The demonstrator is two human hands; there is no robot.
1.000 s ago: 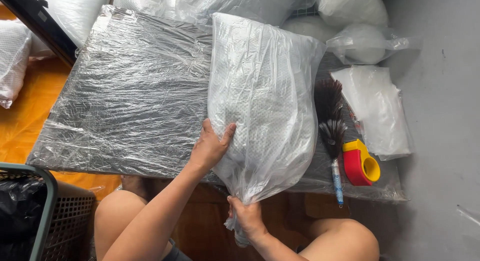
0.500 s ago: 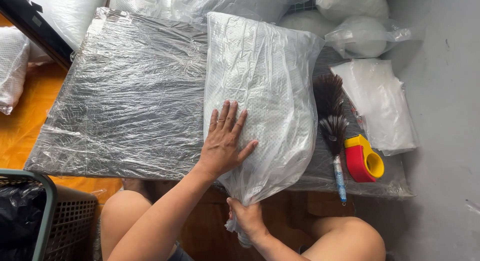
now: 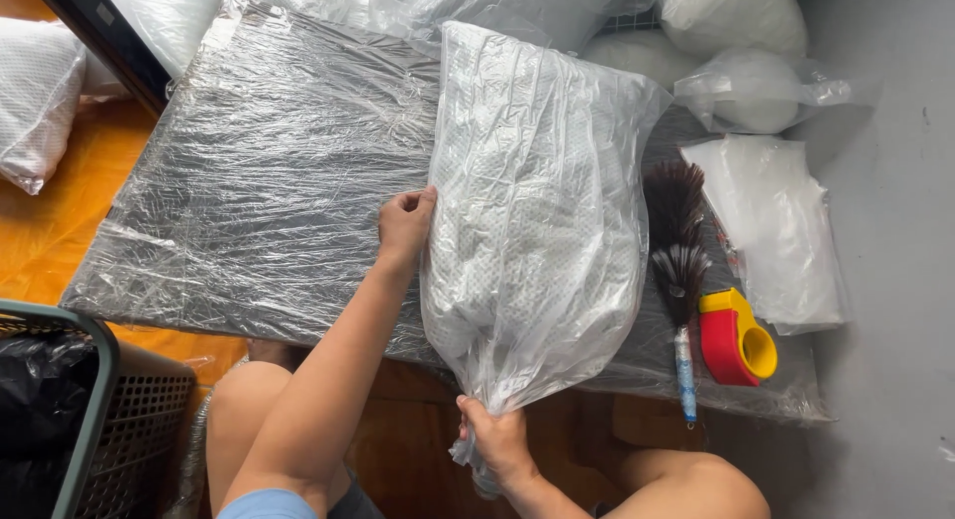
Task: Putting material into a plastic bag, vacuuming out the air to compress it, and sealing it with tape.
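A white dotted pillow sealed in a clear plastic bag [image 3: 537, 230] lies lengthwise on a low table wrapped in plastic film [image 3: 249, 201]. My left hand [image 3: 406, 223] pinches the bag's left edge, fingers curled on the plastic. At the near table edge my right hand [image 3: 494, 439] is clenched around the bunched open neck of the same bag.
A dark feather duster [image 3: 679, 270] with a blue handle and a red-and-yellow tape dispenser [image 3: 734, 337] lie right of the bag. A stack of clear bags [image 3: 776, 230] and several more bagged pillows [image 3: 731, 21] sit behind. A green mesh basket [image 3: 90, 419] stands at the near left.
My left hand lay flat on the bagged pillow half a second ago; it has slid to the bag's left edge and closed on the plastic. The right hand stays on the neck.
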